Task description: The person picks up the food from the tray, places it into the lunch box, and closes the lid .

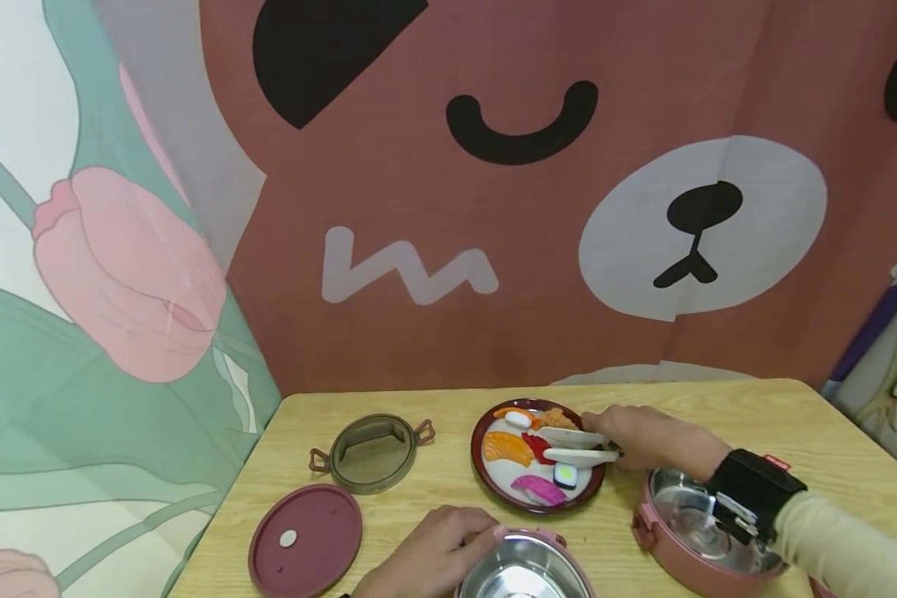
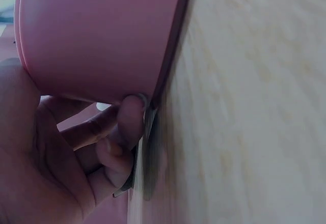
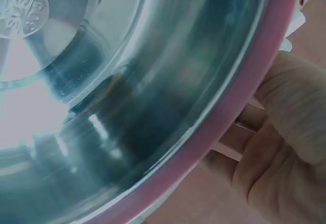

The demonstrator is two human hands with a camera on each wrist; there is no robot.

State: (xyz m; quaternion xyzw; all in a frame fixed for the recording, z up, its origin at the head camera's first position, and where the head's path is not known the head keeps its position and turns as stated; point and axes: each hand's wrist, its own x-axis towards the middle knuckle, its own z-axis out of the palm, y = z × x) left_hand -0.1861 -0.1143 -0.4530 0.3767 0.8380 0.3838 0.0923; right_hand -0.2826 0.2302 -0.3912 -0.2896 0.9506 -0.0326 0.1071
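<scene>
My right hand [image 1: 646,436] grips a pair of white-tipped tongs [image 1: 581,458] at the right edge of a dark red plate [image 1: 481,477]. The tongs' two tips are spread above a red toy sushi piece [image 1: 536,447]. Around it lie an orange piece [image 1: 507,447], a magenta piece [image 1: 538,488] and a small roll [image 1: 565,475]. My left hand [image 1: 437,552] holds a pink steel-lined bowl [image 2: 102,35], thumb at its rim and fingers against its outer wall near the base. Only the bowl's upper part shows in the head view.
A second pink steel-lined bowl [image 1: 669,558] stands under my right wrist; its rim crosses the right wrist view. At the left lie a maroon lid [image 1: 321,531] and a brown translucent lid [image 1: 374,465] with side clips. A printed cloth [image 1: 419,349] hangs behind the wooden table [image 1: 433,490].
</scene>
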